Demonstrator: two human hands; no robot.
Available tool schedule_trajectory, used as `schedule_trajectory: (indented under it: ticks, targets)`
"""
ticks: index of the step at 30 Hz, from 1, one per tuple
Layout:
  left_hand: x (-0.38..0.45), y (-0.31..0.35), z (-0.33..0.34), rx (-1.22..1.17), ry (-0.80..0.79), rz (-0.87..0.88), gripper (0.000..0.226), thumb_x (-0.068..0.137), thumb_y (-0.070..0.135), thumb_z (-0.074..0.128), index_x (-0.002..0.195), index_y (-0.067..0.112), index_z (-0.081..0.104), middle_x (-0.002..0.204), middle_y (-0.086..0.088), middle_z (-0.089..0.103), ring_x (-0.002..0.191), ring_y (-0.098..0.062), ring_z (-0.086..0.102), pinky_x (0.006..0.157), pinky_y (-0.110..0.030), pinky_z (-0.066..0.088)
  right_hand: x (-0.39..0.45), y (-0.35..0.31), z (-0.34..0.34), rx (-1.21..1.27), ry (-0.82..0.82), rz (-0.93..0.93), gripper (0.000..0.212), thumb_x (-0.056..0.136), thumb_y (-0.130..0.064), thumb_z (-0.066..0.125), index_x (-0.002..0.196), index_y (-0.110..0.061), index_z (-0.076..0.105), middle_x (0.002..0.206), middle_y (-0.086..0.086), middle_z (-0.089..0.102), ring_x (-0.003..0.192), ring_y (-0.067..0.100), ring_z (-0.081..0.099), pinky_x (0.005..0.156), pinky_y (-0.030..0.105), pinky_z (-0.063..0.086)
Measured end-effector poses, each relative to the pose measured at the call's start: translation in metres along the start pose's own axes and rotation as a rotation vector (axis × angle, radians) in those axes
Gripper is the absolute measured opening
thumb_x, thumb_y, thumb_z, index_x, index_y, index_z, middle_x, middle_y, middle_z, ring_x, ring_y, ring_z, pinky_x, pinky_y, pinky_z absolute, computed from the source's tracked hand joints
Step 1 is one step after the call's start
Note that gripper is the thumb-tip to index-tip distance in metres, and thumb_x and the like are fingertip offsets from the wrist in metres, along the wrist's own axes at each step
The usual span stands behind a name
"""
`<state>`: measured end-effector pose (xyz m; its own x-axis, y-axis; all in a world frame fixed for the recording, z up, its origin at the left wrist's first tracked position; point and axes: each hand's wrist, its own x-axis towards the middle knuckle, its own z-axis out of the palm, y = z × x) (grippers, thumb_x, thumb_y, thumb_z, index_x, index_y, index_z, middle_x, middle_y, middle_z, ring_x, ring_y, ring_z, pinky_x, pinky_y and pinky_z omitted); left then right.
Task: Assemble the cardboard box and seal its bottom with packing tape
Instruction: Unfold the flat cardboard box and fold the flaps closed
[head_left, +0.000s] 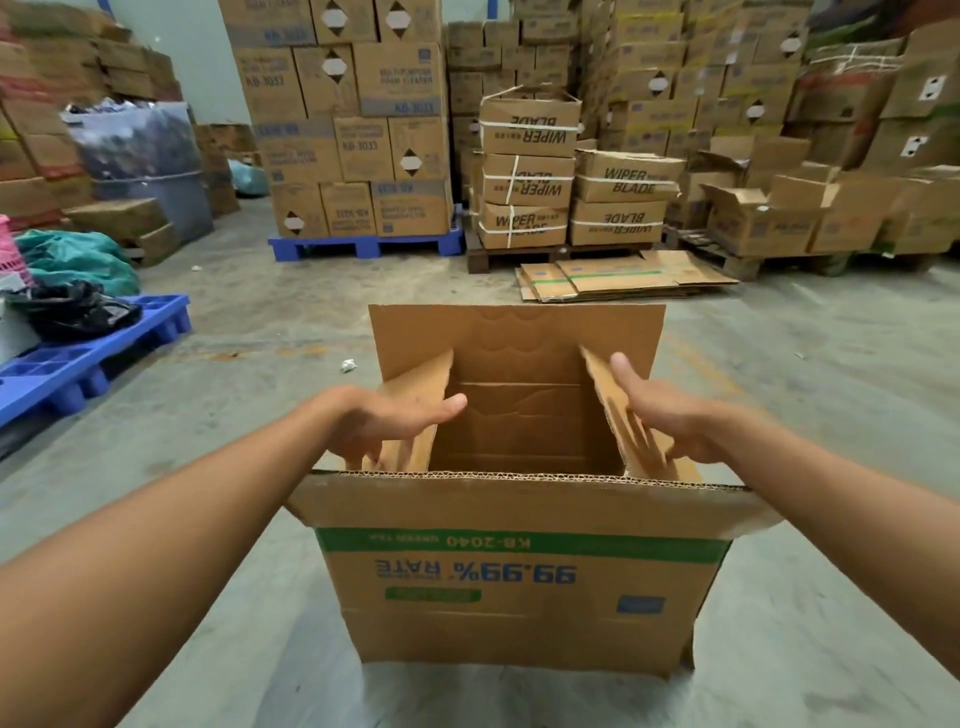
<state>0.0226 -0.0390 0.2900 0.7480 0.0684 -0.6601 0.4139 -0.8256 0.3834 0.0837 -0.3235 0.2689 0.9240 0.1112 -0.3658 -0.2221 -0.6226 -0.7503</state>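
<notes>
both hands' fingers (395, 415) press the cardboard box (519, 587) side flaps inward.

I see a warehouse with a bare grey concrete floor (270, 322), scuffed and stained. Across the top of the frame stand stacked cartons (343, 124) on a blue pallet (363, 244); right of centre, strapped "WIPER BLADE" boxes (527, 176) sit on a wooden pallet (519, 257). Flattened cardboard (623, 278) lies on the floor before them. At lower left, another blue pallet (78, 353) carries black bags (72, 309). At upper left, a pale wall (171, 31) shows behind a wrapped bin (145, 161). Light is even and dim.
</notes>
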Motion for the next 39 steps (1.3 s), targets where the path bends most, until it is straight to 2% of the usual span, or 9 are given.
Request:
schedule_trajectory:
  ticks: [4, 8, 12, 17, 20, 26, 29, 33, 39]
  targets:
    - [0.021, -0.002, 0.026, 0.220, -0.008, -0.039, 0.078, 0.095, 0.068, 0.018, 0.157, 0.021, 0.014, 0.162, -0.010, 0.020, 0.146, -0.038, 0.024, 0.110, -0.056, 0.037, -0.024, 0.026, 0.027, -0.449, -0.181, -0.012, 0.071, 0.100, -0.060, 0.005, 0.158, -0.019, 0.015, 0.158, 0.013, 0.030, 0.130, 0.030, 0.046, 0.100, 0.038, 0.037]
    - [0.038, -0.022, 0.053, 0.485, 0.087, 0.051, 0.060, 0.105, 0.045, 0.012, 0.157, 0.015, 0.009, 0.164, -0.011, 0.011, 0.150, -0.030, 0.014, 0.120, -0.049, 0.016, -0.002, 0.050, 0.038, -0.698, -0.197, -0.049, 0.071, 0.097, -0.063, 0.003, 0.158, -0.028, 0.012, 0.164, 0.014, 0.013, 0.148, 0.036, 0.021, 0.120, 0.051, 0.016]
    - [0.043, -0.034, 0.067, 0.567, 0.122, 0.111, 0.073, 0.100, 0.060, 0.010, 0.157, 0.015, 0.002, 0.165, -0.007, -0.004, 0.152, -0.029, 0.002, 0.121, -0.048, 0.005, 0.022, 0.064, 0.046, -1.043, -0.296, -0.108, 0.126, 0.049, -0.091, -0.020, 0.155, -0.032, 0.013, 0.163, 0.014, 0.012, 0.146, 0.043, 0.016, 0.116, 0.059, 0.019]
    - [0.050, -0.032, 0.059, 0.600, 0.054, 0.069, 0.078, 0.096, 0.068, 0.011, 0.157, 0.022, -0.004, 0.165, -0.002, -0.013, 0.151, -0.032, -0.002, 0.122, -0.048, 0.005, 0.020, 0.034, 0.039, -1.052, -0.309, -0.062, 0.074, 0.097, -0.066, 0.019, 0.150, -0.019, 0.039, 0.151, 0.010, 0.043, 0.135, 0.032, 0.043, 0.112, 0.045, 0.033]
    - [0.057, -0.031, 0.056, 0.616, -0.010, 0.047, 0.080, 0.094, 0.070, 0.016, 0.157, 0.023, 0.002, 0.165, -0.001, -0.012, 0.151, -0.031, 0.003, 0.121, -0.050, 0.010, 0.029, -0.006, 0.026, -1.030, -0.039, -0.237, 0.065, 0.100, -0.058, 0.032, 0.140, -0.013, 0.053, 0.139, 0.013, 0.057, 0.125, 0.032, 0.053, 0.105, 0.044, 0.043]
    - [0.063, -0.030, 0.049, 0.651, -0.012, 0.063, 0.081, 0.093, 0.072, 0.016, 0.157, 0.025, 0.004, 0.165, 0.000, -0.010, 0.152, -0.029, 0.004, 0.121, -0.052, 0.010, 0.061, -0.055, 0.012, -0.843, 0.414, -0.482, 0.062, 0.100, -0.041, 0.042, 0.157, -0.025, 0.021, 0.165, 0.008, 0.014, 0.151, 0.031, 0.012, 0.118, 0.053, 0.023]
    - [0.060, -0.027, 0.043, 0.619, -0.031, 0.065, 0.082, 0.090, 0.075, 0.015, 0.157, 0.027, 0.008, 0.166, 0.000, -0.004, 0.151, -0.028, 0.014, 0.120, -0.051, 0.013, 0.082, -0.049, 0.010, -0.886, 0.337, -0.363, 0.068, 0.100, -0.055, 0.032, 0.158, -0.026, 0.011, 0.166, 0.007, 0.009, 0.152, 0.031, 0.008, 0.119, 0.056, 0.017]
    - [0.054, -0.023, 0.031, 0.461, -0.006, 0.133, 0.096, 0.075, 0.088, 0.013, 0.152, 0.033, 0.030, 0.140, -0.005, 0.054, 0.115, -0.025, 0.062, 0.107, -0.048, 0.042, 0.085, -0.030, 0.022, -0.878, 0.089, -0.282, 0.081, 0.095, -0.070, 0.018, 0.154, -0.017, 0.032, 0.160, 0.011, 0.030, 0.146, 0.031, 0.028, 0.119, 0.049, 0.022]
    - [0.043, -0.007, 0.017, 0.146, 0.443, 0.378, 0.082, 0.089, 0.074, 0.022, 0.142, 0.019, 0.050, 0.145, -0.005, 0.052, 0.130, -0.023, 0.050, 0.112, -0.044, 0.036, 0.081, 0.009, 0.033, -0.958, -0.237, -0.035, 0.111, 0.072, -0.088, 0.001, 0.157, -0.020, 0.025, 0.164, 0.005, 0.021, 0.151, 0.031, 0.016, 0.120, 0.055, 0.012]
